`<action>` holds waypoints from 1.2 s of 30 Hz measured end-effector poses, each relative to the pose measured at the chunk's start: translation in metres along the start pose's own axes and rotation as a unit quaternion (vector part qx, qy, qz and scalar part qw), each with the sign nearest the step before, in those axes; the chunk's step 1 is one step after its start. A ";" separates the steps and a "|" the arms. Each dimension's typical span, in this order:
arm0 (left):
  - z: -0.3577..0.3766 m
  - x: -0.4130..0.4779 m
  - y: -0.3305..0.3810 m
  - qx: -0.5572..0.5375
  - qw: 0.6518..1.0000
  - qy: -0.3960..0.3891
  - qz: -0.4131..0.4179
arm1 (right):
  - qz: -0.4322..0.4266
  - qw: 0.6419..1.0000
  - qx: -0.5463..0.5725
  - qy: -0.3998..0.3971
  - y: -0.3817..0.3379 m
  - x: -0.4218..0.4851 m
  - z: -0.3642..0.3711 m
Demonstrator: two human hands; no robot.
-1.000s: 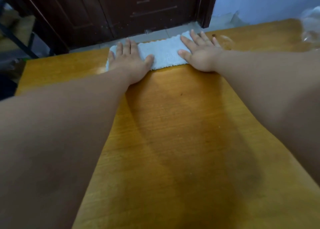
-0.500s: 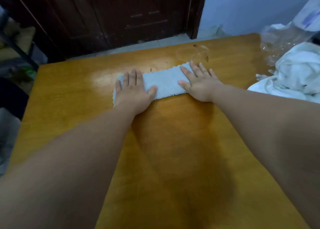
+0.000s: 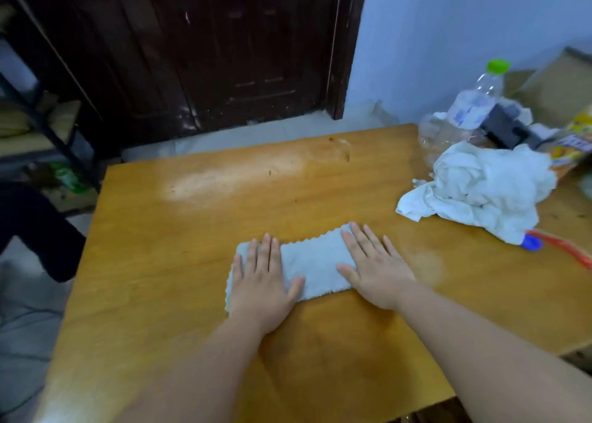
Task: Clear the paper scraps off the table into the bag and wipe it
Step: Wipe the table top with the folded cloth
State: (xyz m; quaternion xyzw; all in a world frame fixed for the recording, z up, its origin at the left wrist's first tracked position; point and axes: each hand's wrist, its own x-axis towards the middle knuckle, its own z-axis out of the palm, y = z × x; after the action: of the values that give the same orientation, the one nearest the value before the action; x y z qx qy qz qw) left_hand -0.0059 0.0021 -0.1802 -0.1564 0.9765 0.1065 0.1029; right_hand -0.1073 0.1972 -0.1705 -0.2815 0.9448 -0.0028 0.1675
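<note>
Near the middle of the orange-brown wooden desk [image 3: 192, 246] lies the pale blue folded terry cloth [image 3: 312, 264], stretched left to right. The left hand [image 3: 261, 281] lies flat on its left end, fingers straight and slightly spread. The right hand [image 3: 376, 268] presses its right end the same way, palm down and holding nothing. Right of the cloth and well apart from it, a heap of crumpled white paper [image 3: 480, 195] sits by the desk's right edge, against a clear plastic bag [image 3: 432, 140]. Whether the paper is inside the bag I cannot tell. A clear plastic bottle with a green cap [image 3: 477, 102] stands behind them, and a small blue cap [image 3: 531, 242] lies just near of the heap.

The wipe looks to be mid-stroke. If the pull runs on to the near edge, any grit under the cloth would likely drop to the floor rather than be gathered. A drift to the right could snag the paper heap and drag scraps back across the wiped wood. Small dark specks [image 3: 270, 172] on the far part may be missed.

A second ago the cloth was at the far edge, with both hands flat on it as they are now. It has since slid toward the near side, leaving a pale sheen [image 3: 224, 179] across the far part.
</note>
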 end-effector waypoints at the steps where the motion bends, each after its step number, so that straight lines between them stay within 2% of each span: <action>1: 0.005 -0.010 0.003 0.004 1.000 -0.002 0.003 | 0.003 1.000 0.006 0.000 0.000 -0.010 0.005; 9: 0.021 -0.070 0.025 0.025 0.998 -0.035 0.042 | 0.008 1.000 0.002 -0.011 0.004 -0.078 0.023; 20: 0.033 -0.123 0.034 0.007 0.996 -0.071 0.054 | 0.017 1.000 0.010 -0.022 0.004 -0.138 0.042; 27: 0.039 -0.128 0.037 0.032 0.997 -0.052 0.050 | 0.089 0.995 0.038 -0.012 -0.011 -0.150 0.044; 28: 0.041 -0.126 0.036 0.028 0.998 -0.021 0.053 | 0.109 0.993 0.052 0.014 -0.020 -0.147 0.044; 29: 0.039 -0.126 0.036 0.032 0.997 -0.008 0.066 | 0.126 0.989 0.056 0.054 -0.030 -0.144 0.045; 30: 0.037 -0.126 0.037 0.021 0.996 -0.037 0.078 | 0.137 0.984 0.067 0.090 -0.041 -0.141 0.045; 31: 0.039 -0.124 0.038 0.021 0.991 -0.067 0.115 | 0.134 0.983 0.087 0.093 -0.051 -0.138 0.046; 33: 0.041 -0.120 0.039 0.053 0.978 -0.076 0.187 | 0.111 0.987 0.090 0.073 -0.060 -0.134 0.050; 36: 0.046 -0.113 0.038 0.033 0.976 -0.046 0.212 | 0.119 0.986 0.080 0.084 -0.053 -0.133 0.060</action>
State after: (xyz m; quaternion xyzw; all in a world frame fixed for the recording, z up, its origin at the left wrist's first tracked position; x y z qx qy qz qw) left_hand 0.0948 0.0804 -0.1904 0.0629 0.9847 0.1012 0.1275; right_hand 0.0442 0.2287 -0.1804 -0.1518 0.9790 -0.0820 0.1083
